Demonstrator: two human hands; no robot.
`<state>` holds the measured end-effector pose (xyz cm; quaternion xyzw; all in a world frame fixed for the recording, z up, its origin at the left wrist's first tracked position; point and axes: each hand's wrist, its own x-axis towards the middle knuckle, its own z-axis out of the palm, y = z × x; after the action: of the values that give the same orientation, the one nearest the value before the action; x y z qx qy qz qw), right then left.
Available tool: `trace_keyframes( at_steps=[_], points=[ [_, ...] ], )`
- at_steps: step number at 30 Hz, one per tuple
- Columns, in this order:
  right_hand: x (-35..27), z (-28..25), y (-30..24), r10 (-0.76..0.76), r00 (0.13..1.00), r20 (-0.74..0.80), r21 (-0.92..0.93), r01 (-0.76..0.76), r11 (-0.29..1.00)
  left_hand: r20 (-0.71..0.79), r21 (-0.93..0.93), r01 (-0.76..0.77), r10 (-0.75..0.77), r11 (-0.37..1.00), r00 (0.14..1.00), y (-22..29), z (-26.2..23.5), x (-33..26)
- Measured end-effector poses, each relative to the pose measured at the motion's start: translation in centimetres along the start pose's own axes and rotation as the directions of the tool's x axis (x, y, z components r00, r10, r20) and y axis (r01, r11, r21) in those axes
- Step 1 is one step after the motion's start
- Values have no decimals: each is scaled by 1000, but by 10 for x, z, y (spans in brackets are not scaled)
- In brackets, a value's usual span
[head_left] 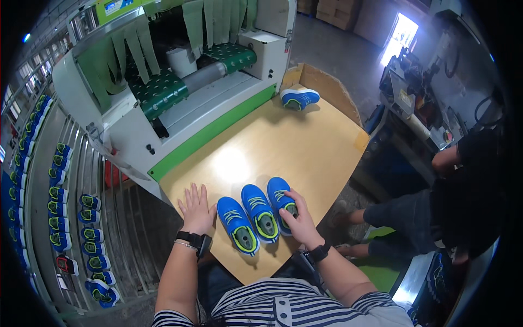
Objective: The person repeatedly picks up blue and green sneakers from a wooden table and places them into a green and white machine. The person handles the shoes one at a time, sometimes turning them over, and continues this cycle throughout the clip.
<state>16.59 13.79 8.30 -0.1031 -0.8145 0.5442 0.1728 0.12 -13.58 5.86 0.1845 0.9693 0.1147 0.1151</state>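
Observation:
Three blue sneakers with lime-green collars and laces stand side by side at the near end of a wooden tabletop (pixel 229 163), toes pointing away from me. My left hand (pixel 197 211) lies flat on the wood with its fingers spread, just beside the left sneaker (pixel 231 213). Between the other two is the middle sneaker (pixel 252 196). My right hand (pixel 300 222) grips the right sneaker (pixel 276 187) around its collar, the thumb over the opening and part of the heel hidden. Another blue sneaker (pixel 304 97) sits at the table's far corner.
Beyond the table, a white and green machine (pixel 204 109) has a perforated green belt (pixel 158 95) under hanging strips. Metal racks (pixel 128 240) with several blue sneakers (pixel 59 201) run along the left. At the right stands a person in dark clothes (pixel 468 185) near equipment (pixel 414 103).

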Motion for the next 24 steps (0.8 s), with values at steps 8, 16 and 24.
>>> trace_keyframes(
  at_steps=[8, 16, 24],
  points=[
    [88, -59, 27, 297, 927, 230, -84, -285, 955, 33, -1, -39, 39, 999, 999, -3, -1, 0],
    [349, -71, 58, 53, 996, -67, -677, -84, 731, 94, 30, -15, 12, 999, 995, 0, -4, 3],
    [449, -48, 114, 252, 910, -330, -718, -415, 558, 169, 15, 16, -18, 1000, 985, 1, -14, 0]
  ],
)
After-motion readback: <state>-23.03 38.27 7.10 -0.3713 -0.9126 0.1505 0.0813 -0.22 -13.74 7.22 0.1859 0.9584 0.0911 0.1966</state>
